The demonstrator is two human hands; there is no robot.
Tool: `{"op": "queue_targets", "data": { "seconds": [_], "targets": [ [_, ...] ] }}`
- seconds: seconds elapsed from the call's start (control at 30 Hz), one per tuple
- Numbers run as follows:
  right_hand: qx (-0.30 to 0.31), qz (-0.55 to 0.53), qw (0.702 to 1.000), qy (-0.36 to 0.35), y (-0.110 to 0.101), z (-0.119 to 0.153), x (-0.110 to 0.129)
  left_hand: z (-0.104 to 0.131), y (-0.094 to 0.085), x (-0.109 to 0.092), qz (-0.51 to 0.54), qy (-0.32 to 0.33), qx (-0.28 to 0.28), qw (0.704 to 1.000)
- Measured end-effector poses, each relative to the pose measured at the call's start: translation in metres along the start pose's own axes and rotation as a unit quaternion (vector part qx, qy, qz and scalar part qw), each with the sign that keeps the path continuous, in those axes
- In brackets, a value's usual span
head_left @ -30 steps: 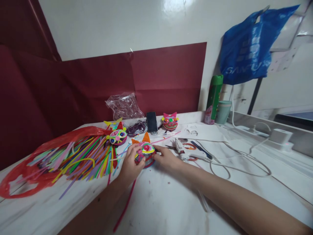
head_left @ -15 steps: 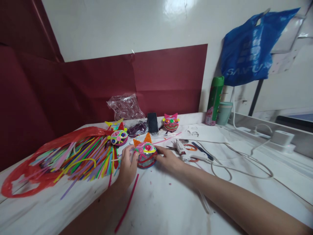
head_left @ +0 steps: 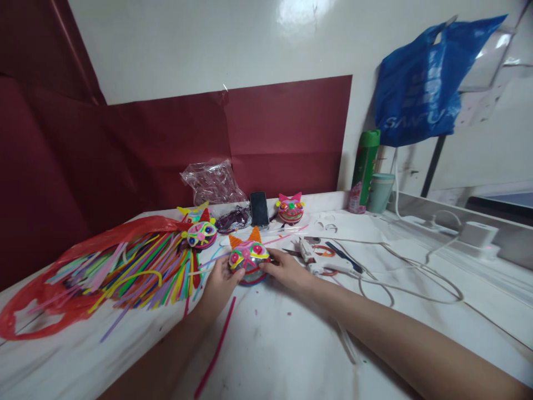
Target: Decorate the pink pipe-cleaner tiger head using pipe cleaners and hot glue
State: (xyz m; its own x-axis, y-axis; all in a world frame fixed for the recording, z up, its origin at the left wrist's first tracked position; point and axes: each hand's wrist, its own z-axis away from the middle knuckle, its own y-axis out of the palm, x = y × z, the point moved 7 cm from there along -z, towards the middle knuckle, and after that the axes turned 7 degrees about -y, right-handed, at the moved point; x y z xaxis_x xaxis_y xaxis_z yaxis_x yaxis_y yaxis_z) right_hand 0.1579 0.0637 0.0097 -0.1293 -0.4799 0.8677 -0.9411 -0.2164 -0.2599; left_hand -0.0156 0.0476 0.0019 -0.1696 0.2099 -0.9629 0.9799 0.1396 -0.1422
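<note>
A round animal-face craft (head_left: 249,256) with orange ears, pink eyes and a pink nose strip sits on the white table, facing me. My left hand (head_left: 221,280) grips its left side, thumb at the lower front. On the right side, my right hand (head_left: 283,268) holds it with the thumb in front; the fingers behind are partly hidden. A blue and red band runs round its lower edge. Behind it stand a craft with red ears (head_left: 201,234) and a pink-eared one (head_left: 290,208). A dark pink pipe cleaner (head_left: 216,347) lies in front of my left hand.
Many coloured pipe cleaners (head_left: 141,272) lie on a red plastic bag (head_left: 25,328) at left. At right are a glue gun (head_left: 333,264), scissors (head_left: 325,251) and a looping cable (head_left: 437,300). A phone (head_left: 259,209), green can (head_left: 366,166) and cup (head_left: 380,193) stand behind.
The held craft has turned so both pink eyes face me. My left hand has shifted its grip, with the thumb now lower on the front.
</note>
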Motion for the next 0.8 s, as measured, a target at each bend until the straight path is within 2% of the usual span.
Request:
{"op": "queue_targets", "data": {
  "seconds": [0.2, 0.33, 0.47, 0.63, 0.8],
  "targets": [
    [-0.004, -0.051, 0.999, 0.016, 0.004, 0.001, 0.0, 0.001, 0.007, 0.001, 0.013, 0.002, 0.042, 0.999],
    [-0.029, -0.033, 0.999, 0.016, 0.003, 0.002, -0.005, 0.001, 0.007, 0.006, 0.012, 0.004, 0.051, 0.999],
    [-0.036, -0.013, 0.999, 0.008, 0.002, 0.004, -0.009, 0.001, 0.007, 0.009, 0.0, 0.006, 0.045, 0.999],
    [-0.031, 0.019, 0.999, 0.014, 0.002, 0.004, -0.012, 0.007, 0.012, 0.001, 0.044, -0.012, 0.032, 0.998],
    [-0.017, -0.01, 1.0, 0.015, 0.003, 0.002, -0.01, 0.009, 0.009, -0.002, 0.052, -0.016, 0.004, 0.998]
  ]
}}
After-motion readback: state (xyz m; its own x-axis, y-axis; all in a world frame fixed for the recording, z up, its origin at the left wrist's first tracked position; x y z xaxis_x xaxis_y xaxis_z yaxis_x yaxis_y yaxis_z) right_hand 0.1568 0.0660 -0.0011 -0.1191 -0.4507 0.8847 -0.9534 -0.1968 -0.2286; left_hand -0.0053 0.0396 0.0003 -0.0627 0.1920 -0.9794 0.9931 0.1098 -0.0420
